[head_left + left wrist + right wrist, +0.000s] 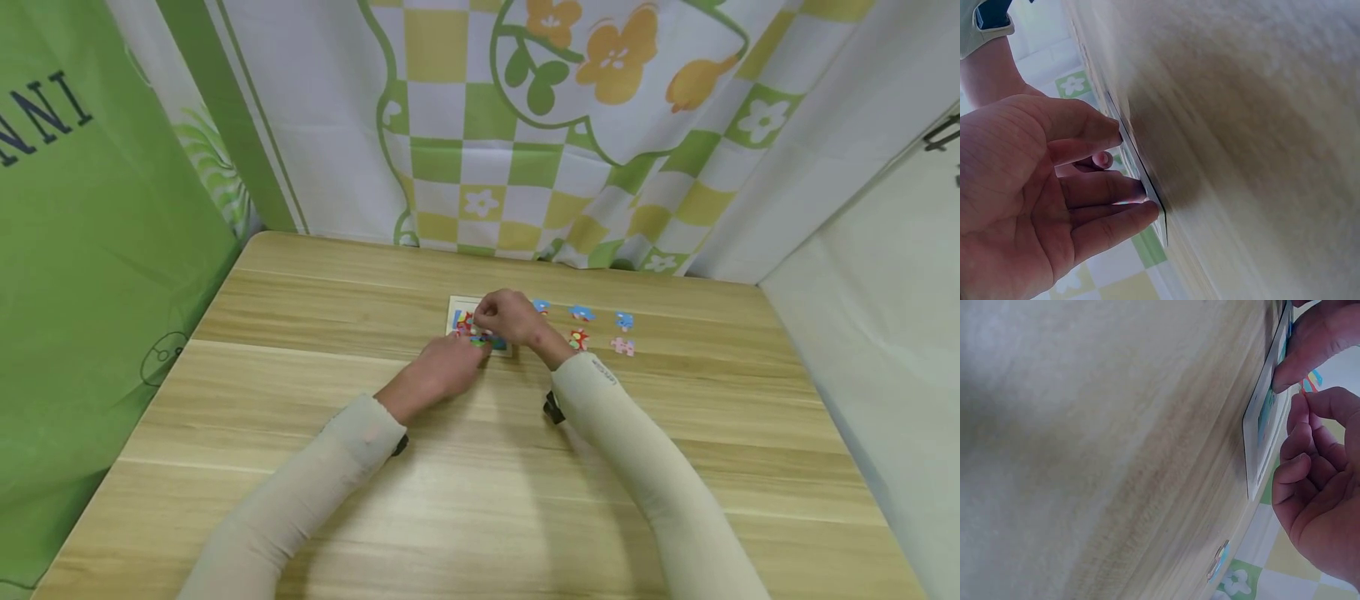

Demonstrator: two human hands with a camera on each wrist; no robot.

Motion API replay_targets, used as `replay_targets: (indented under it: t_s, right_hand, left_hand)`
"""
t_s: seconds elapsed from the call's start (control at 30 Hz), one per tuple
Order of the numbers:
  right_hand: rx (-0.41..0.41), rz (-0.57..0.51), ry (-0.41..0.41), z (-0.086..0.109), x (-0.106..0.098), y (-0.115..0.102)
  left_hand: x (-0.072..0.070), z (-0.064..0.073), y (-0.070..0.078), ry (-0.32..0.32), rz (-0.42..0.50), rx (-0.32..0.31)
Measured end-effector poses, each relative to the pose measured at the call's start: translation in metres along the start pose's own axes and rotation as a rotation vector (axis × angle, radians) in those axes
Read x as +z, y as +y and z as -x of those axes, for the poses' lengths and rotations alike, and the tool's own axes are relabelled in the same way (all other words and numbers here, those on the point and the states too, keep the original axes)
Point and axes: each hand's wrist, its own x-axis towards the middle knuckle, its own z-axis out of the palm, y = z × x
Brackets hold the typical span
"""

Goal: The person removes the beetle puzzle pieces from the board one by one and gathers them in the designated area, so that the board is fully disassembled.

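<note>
A shallow puzzle tray (455,302) with a pale border and colourful pieces inside lies toward the far side of the table. My left hand (452,367) reaches over its near left part; in the left wrist view the left fingertips (1150,214) rest on the tray. Above the tray, my right hand (512,318) is bent at the wrist. Its thumb and index finger pinch a small red, blue and yellow puzzle piece (1314,379), seen in the right wrist view. Much of the tray's picture is hidden beneath both hands.
To the right of the tray lie several loose puzzle pieces, among them a blue one (582,312), another blue one (625,320), a red and yellow one (577,339) and a pink one (622,346). A checked curtain (487,158) hangs at the table's far edge.
</note>
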Motion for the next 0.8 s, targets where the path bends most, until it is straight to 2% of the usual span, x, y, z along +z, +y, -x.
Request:
replay_targets:
  t_s: [0.3,0.53,0.8]
  right_hand:
    - [0.034,-0.033,0.035,0.014,-0.011,0.009]
    - [0.058,-0.049,0.055,0.032,-0.022,0.023]
    - [0.106,-0.084,0.055,0.054,-0.037,0.044]
  left_hand:
    - [0.0,0.0,0.0,-0.005,-0.003,-0.008]
    - [-0.001,0.001,-0.002,-0.04,-0.012,-0.026]
    - [0.0,0.001,-0.003,-0.017,0.025,-0.017]
